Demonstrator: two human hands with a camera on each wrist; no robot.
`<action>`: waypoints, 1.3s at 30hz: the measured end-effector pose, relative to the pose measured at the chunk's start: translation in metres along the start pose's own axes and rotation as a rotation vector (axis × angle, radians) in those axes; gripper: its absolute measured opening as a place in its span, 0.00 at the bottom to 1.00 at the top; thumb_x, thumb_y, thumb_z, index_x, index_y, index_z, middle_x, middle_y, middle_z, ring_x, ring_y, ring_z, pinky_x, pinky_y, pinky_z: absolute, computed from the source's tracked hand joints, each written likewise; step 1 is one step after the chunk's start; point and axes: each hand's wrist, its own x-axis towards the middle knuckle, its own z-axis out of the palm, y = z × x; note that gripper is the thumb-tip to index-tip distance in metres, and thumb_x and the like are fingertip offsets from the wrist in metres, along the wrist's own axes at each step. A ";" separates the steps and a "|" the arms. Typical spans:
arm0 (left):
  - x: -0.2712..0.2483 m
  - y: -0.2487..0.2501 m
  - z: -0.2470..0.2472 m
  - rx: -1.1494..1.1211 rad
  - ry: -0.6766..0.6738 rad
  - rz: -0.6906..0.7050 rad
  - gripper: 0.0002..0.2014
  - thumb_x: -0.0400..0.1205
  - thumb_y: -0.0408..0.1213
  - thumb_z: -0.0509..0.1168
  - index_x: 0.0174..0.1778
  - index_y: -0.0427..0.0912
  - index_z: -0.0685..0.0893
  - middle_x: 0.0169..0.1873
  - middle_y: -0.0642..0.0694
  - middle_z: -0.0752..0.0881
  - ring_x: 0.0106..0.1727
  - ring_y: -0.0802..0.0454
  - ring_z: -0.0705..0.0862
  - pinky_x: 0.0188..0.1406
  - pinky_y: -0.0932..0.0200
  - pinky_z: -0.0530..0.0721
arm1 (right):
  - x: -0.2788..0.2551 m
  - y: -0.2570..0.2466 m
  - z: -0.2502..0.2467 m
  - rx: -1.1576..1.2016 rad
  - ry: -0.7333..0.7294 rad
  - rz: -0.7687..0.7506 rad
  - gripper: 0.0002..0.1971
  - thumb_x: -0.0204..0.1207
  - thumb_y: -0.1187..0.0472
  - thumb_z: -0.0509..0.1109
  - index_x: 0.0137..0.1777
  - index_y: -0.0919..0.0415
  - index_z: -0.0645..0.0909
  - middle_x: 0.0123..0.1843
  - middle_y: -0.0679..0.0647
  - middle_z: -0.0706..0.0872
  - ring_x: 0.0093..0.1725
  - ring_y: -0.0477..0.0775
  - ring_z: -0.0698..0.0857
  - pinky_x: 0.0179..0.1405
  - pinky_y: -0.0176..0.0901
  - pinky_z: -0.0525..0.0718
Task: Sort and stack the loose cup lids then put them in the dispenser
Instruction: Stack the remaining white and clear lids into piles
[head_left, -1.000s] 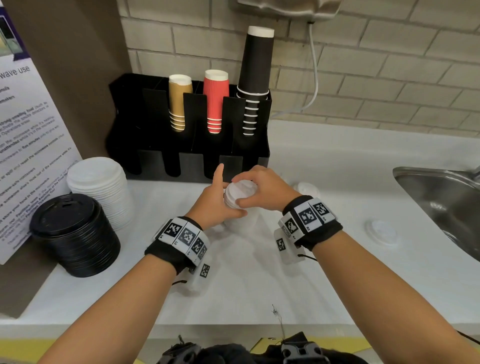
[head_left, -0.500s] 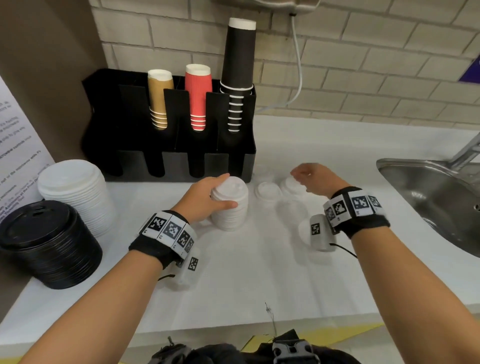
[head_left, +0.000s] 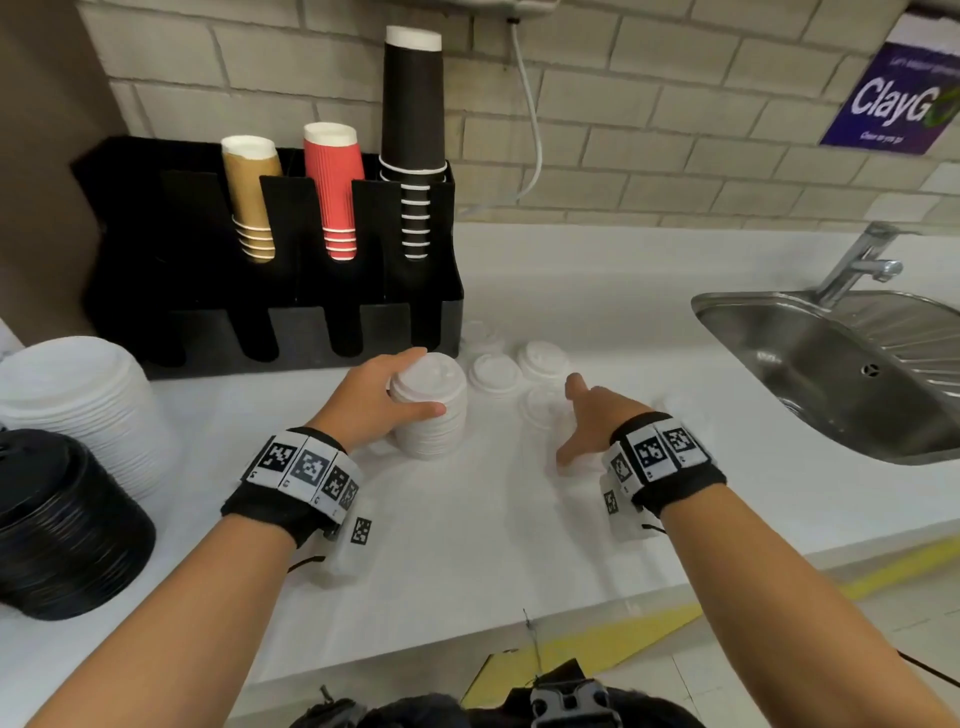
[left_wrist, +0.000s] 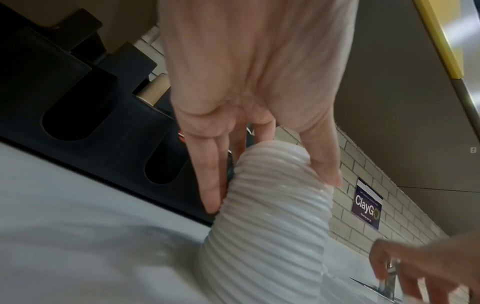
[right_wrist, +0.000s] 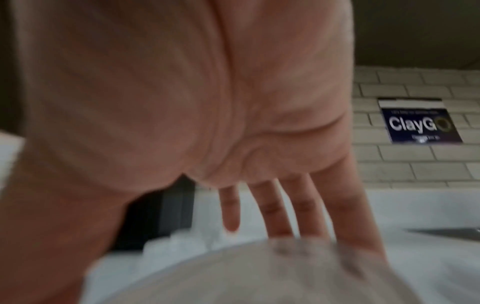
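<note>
1. Dispenser (head_left: 311, 332): black.
2. Cups in it: tan stack (head_left: 252, 197), ribbed red stack (head_left: 335, 187), black stack (head_left: 413, 130) with white rims.
3. Lid stacks: white (head_left: 431, 405), larger white (head_left: 88, 395), black (head_left: 62, 525).
4. Worktop (head_left: 493, 519): white.
5. Wall sign (head_left: 893, 104): purple, white lettering.
6. Wristbands (head_left: 306, 467): black, black-and-white square markers.

Right wrist view is blurred; the right hand (right_wrist: 182, 102) hides the loose lid (right_wrist: 259, 273) beneath its fingertips.

Even indoor light, soft shadows; head view edges bowed; right wrist view motion-blurred.
</note>
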 end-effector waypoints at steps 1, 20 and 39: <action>0.000 -0.001 0.000 -0.013 0.003 0.005 0.39 0.70 0.43 0.80 0.78 0.51 0.73 0.71 0.55 0.75 0.68 0.56 0.74 0.70 0.55 0.75 | -0.003 -0.003 -0.008 -0.004 -0.011 -0.021 0.42 0.62 0.46 0.81 0.71 0.53 0.62 0.58 0.54 0.78 0.50 0.57 0.80 0.44 0.48 0.80; -0.007 0.007 0.006 -0.047 0.096 -0.008 0.55 0.67 0.42 0.83 0.84 0.49 0.56 0.62 0.55 0.74 0.61 0.55 0.75 0.59 0.59 0.73 | 0.000 -0.098 0.032 1.063 0.533 -0.542 0.23 0.66 0.57 0.82 0.56 0.53 0.73 0.52 0.43 0.80 0.56 0.45 0.82 0.55 0.48 0.85; -0.008 0.001 0.007 -0.062 0.037 0.092 0.38 0.72 0.41 0.79 0.78 0.55 0.72 0.69 0.52 0.78 0.69 0.55 0.77 0.68 0.58 0.77 | -0.002 -0.095 0.035 0.739 0.440 -0.569 0.18 0.73 0.55 0.76 0.64 0.51 0.83 0.62 0.53 0.71 0.60 0.45 0.73 0.57 0.23 0.72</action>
